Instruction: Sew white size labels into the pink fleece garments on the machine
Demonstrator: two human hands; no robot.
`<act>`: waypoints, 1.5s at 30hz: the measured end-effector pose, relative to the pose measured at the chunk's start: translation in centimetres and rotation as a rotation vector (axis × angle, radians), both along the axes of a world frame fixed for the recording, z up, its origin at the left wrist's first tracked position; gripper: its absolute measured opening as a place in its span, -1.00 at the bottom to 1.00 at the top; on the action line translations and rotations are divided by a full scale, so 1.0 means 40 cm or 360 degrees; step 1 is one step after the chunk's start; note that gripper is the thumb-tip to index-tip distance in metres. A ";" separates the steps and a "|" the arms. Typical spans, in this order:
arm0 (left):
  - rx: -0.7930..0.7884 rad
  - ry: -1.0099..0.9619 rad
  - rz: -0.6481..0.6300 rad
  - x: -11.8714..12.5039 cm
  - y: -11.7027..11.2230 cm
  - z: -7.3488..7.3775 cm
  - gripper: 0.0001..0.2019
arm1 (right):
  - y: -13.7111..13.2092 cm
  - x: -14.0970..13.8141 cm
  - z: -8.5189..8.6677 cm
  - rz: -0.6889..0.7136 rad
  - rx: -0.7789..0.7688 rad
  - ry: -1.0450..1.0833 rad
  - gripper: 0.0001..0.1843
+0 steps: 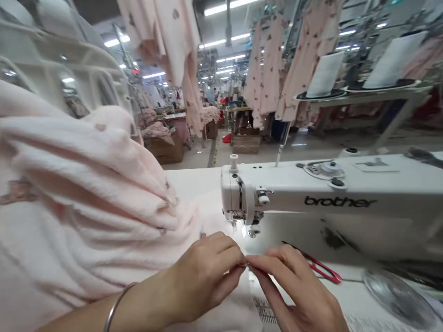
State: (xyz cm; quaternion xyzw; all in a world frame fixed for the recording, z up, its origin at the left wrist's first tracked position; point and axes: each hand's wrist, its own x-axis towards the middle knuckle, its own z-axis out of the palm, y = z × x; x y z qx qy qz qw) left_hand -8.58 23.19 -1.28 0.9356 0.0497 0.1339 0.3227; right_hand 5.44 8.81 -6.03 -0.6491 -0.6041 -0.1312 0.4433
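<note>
My left hand (211, 272) is closed in a pinch in front of the sewing machine (332, 193), its fingertips meeting those of my right hand (294, 281). The right thumb and forefinger pinch too. Something small shows between the fingertips, too little to name. Pale pink plush fabric (104, 198) is heaped to the left and runs beneath my left forearm. Just beyond the hands is the machine's lit needle area (238, 226). Red-handled thread snips (321, 269) lie right behind my right hand.
A clear round plastic object (398, 295) lies at the right on the table. White thread cones (325, 74) stand on a rack behind the machine. Pink garments (266, 69) hang further back, and cardboard boxes (169, 147) sit on the floor.
</note>
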 end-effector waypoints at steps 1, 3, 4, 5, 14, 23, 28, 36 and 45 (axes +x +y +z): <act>-0.0282 0.0110 0.0030 -0.001 0.006 -0.004 -0.83 | 0.000 0.000 0.005 0.0016 0.0008 -0.0019 -0.70; -0.1034 0.0426 0.0072 0.001 0.027 -0.011 -0.68 | -0.006 -0.005 0.006 0.0076 0.0026 -0.0046 -0.60; -0.1415 0.0594 0.0057 0.003 0.037 -0.017 -0.63 | -0.010 -0.008 0.002 0.0115 0.0028 -0.0049 -0.57; -0.1742 0.0715 0.0035 0.007 0.045 -0.024 -0.61 | -0.014 -0.013 -0.003 0.0153 0.0025 -0.0046 -0.55; -0.1612 0.0380 0.0404 0.022 0.017 -0.062 -0.69 | 0.009 -0.060 -0.019 0.0006 -0.0308 0.1501 -0.74; -0.1537 0.0362 0.0404 0.021 0.016 -0.064 -0.70 | 0.030 -0.062 -0.003 0.0125 -0.0471 0.1895 -0.63; -0.1600 0.0374 0.0418 0.025 0.023 -0.071 -0.70 | 0.031 -0.063 -0.007 0.0106 -0.0510 0.1842 -0.62; -0.1631 0.0400 0.0420 0.020 0.022 -0.084 -0.71 | 0.037 -0.059 -0.016 0.0118 -0.0495 0.1841 -0.63; -0.0431 0.0297 0.0653 0.075 0.097 -0.090 -0.85 | -0.006 -0.057 -0.188 -0.0056 -0.0398 0.0117 -0.74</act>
